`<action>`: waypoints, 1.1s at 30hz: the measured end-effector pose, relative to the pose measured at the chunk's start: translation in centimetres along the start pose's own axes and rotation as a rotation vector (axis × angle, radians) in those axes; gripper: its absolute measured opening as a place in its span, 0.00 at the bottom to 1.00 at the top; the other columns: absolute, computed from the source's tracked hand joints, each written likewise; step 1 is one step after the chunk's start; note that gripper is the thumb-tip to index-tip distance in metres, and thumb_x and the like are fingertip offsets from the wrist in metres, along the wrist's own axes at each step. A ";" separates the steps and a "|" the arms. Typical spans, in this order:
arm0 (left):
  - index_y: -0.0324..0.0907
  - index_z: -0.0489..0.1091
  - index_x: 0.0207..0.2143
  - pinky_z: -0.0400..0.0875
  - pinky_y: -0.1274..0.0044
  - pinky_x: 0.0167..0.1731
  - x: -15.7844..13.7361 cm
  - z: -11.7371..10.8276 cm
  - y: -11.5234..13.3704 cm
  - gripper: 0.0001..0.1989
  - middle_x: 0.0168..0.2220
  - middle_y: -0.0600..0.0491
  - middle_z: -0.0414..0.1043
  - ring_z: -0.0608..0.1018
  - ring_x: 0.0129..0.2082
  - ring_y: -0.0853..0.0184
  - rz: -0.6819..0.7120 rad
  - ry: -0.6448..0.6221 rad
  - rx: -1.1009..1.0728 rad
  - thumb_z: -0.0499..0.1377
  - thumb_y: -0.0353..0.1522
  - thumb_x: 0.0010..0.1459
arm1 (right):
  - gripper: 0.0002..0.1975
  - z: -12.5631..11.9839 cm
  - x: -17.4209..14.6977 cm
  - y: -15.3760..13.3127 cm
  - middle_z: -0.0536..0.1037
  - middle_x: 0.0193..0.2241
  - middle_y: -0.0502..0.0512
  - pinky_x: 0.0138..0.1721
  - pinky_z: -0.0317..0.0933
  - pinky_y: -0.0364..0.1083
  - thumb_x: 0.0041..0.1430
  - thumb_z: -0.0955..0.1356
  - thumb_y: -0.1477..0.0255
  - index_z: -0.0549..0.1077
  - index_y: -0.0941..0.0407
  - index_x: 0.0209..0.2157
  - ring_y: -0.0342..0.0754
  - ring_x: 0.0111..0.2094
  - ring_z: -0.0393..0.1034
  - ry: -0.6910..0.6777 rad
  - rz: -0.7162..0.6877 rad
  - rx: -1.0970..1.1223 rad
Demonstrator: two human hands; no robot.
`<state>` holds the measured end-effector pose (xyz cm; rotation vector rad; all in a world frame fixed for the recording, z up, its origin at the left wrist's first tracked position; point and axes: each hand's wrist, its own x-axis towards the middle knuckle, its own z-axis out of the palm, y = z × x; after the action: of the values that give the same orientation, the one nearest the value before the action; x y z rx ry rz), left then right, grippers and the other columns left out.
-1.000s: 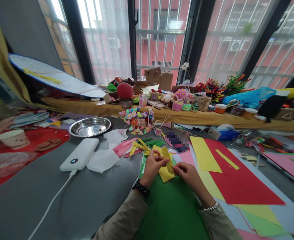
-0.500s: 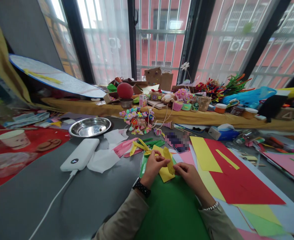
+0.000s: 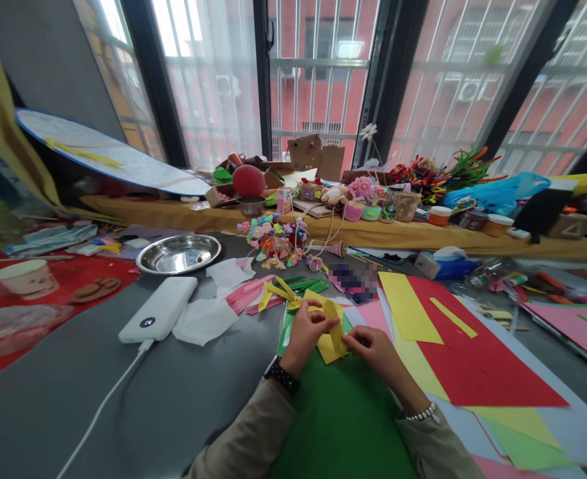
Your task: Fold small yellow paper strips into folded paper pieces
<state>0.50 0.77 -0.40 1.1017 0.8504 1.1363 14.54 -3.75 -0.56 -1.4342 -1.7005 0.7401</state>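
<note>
A folded strip of yellow paper (image 3: 334, 320) is held up between my two hands, above a green sheet (image 3: 343, 412). My left hand (image 3: 307, 332), with a dark watch on the wrist, pinches the strip from the left. At its lower right edge, the closed thumb and fingers of my right hand (image 3: 369, 346) grip the paper; a beaded bracelet circles that wrist. Under the strip lies another yellow paper piece (image 3: 329, 352), partly hidden. Just beyond my hands are yellow folded strips (image 3: 284, 290), green strips (image 3: 313, 285) and pink strips (image 3: 247, 295).
To the left lie a white power bank (image 3: 161, 311) with a cable, white tissue (image 3: 204, 322) and a steel plate (image 3: 178, 255). Red paper (image 3: 482, 352) and a yellow sheet (image 3: 407, 309) lie right. A phone (image 3: 352, 283) is ahead, before a crowded sill (image 3: 198, 216).
My right fingers have shifted slightly left and down along the yellow strip's edge, and the strip leans a little differently. My left hand keeps its pinch.
</note>
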 end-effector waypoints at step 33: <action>0.39 0.56 0.32 0.59 0.84 0.19 -0.6 0.2 0.2 0.21 0.16 0.62 0.62 0.66 0.17 0.76 0.012 -0.145 0.099 0.62 0.32 0.36 | 0.13 -0.4 -0.1 -0.7 0.69 0.22 0.51 0.25 0.57 0.40 0.46 0.63 0.62 0.68 0.58 0.23 0.44 0.26 0.63 0.149 0.052 0.242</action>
<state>0.47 0.19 -0.16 1.2566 0.7935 1.0194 14.50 -4.00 0.22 -1.3336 -1.4131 0.8165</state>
